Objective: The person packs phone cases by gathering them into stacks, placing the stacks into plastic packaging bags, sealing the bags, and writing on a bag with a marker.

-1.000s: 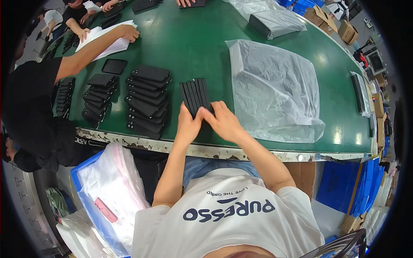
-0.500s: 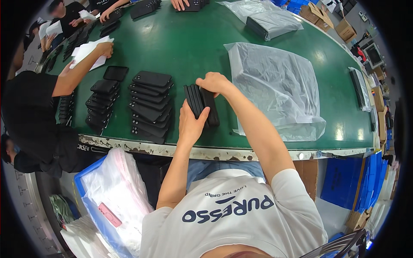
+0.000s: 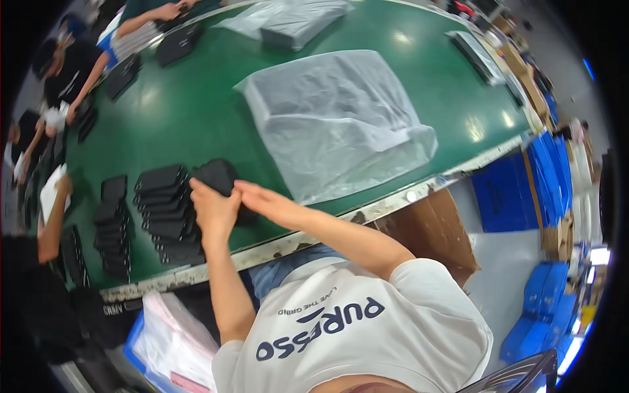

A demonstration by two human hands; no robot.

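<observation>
Gathering just-split black cases [image 3: 215,173] into seemingly one pile beside the fanned stack [image 3: 160,203], left of frame centre, left hand [image 3: 215,211] half-curled, hold unclear, right hand [image 3: 272,204] near-flat, so stacking looks nearly done.

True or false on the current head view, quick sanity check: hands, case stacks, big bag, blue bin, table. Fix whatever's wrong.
1. The left hand and right hand are both at a stack of black cases. True.
2. Both hands wear gloves. False: both are bare.
3. Two fanned stacks of black cases, one nearer the hands and one farther off, stand to the left of the hands. True.
4. The big plastic bag lies on the floor. False: it lies on the table.
5. The tabletop is white. False: it is green.
6. The blue bin at lower left holds plastic bags. True.
</observation>
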